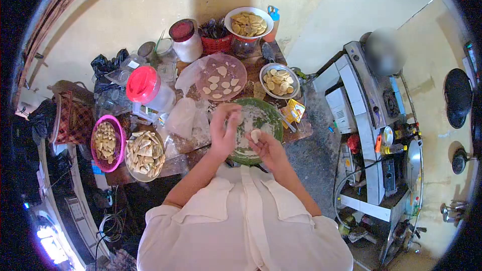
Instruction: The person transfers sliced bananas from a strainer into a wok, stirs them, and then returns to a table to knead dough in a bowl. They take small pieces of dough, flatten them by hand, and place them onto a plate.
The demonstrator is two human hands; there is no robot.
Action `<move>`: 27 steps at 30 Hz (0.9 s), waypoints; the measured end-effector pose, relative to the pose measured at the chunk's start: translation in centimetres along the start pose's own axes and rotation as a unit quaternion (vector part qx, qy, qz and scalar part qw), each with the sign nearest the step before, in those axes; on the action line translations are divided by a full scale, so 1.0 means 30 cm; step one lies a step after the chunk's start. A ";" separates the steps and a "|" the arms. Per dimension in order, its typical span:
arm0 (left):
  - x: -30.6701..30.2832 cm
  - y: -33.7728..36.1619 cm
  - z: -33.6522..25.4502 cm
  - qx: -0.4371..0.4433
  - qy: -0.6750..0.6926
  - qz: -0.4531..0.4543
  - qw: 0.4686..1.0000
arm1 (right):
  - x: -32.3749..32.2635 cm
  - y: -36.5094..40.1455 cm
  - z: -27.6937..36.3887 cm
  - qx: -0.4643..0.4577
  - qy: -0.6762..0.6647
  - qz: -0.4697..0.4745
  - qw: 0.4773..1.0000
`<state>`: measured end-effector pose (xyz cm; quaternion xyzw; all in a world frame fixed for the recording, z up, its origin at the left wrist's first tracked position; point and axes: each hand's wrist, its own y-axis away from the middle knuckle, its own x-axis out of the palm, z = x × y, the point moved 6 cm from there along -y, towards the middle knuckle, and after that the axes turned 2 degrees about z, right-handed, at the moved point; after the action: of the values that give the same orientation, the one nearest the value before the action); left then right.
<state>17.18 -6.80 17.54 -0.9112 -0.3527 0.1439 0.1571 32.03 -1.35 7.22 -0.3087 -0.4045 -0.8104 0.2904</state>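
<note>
My left hand [223,129] is raised over the left side of a green, flour-dusted tray [273,116], fingers stretched out and slightly blurred. Close by on the right, my right hand [269,151] pinches a small, flat, pale piece of dough [255,135] between thumb and fingers. White flour coats the bottom of the tray beneath both hands. Just beyond it lies a translucent pinkish plate [203,73] with several flat dough pieces [214,79] spread apart. A metal bowl [298,92] of round pale pieces stands behind the tray.
A white bowl [228,20] of flat pieces sits on a jar at the back. To the left are a pink basket [122,140], a bowl of cut pieces [144,154], a red-lidded container [143,84] and plastic bags [181,118]. A stove [374,85] stands at right.
</note>
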 end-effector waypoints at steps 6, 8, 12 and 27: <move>0.083 0.076 0.089 0.011 -0.160 0.212 0.964 | 0.053 0.044 0.064 -0.060 0.159 -0.023 0.985; 0.087 0.084 0.104 -0.075 -0.105 0.240 0.962 | 0.069 0.057 0.078 -0.070 0.232 -0.030 0.970; 0.089 0.102 0.131 -0.146 -0.059 0.250 0.955 | 0.063 0.062 0.087 -0.093 0.291 0.002 0.952; 0.113 0.142 0.089 -0.267 0.005 0.237 0.934 | 0.012 0.050 0.107 -0.136 0.302 -0.084 0.940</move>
<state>21.14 -6.95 12.95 -0.9773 -0.1516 0.0725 -0.1289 33.73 0.49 9.73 -0.0509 -0.2082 -0.9342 0.2853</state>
